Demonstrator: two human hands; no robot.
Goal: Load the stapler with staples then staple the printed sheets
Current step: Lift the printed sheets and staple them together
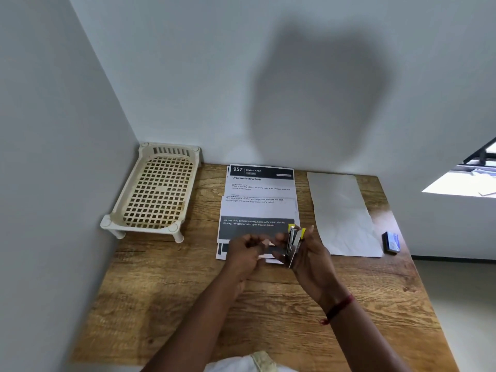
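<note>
Right hand (308,255) grips the stapler (294,244), left hand (245,255) curls beside it, hold unclear; steady the stapler, feed staples squarely.

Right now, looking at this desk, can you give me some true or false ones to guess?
The right hand holds the stapler. True.
The printed sheets lie in the basket. False: they lie on the table.
The blue box sits near the table's right edge. True.
The left hand touches the blue box. False: it is beside the stapler.
</note>
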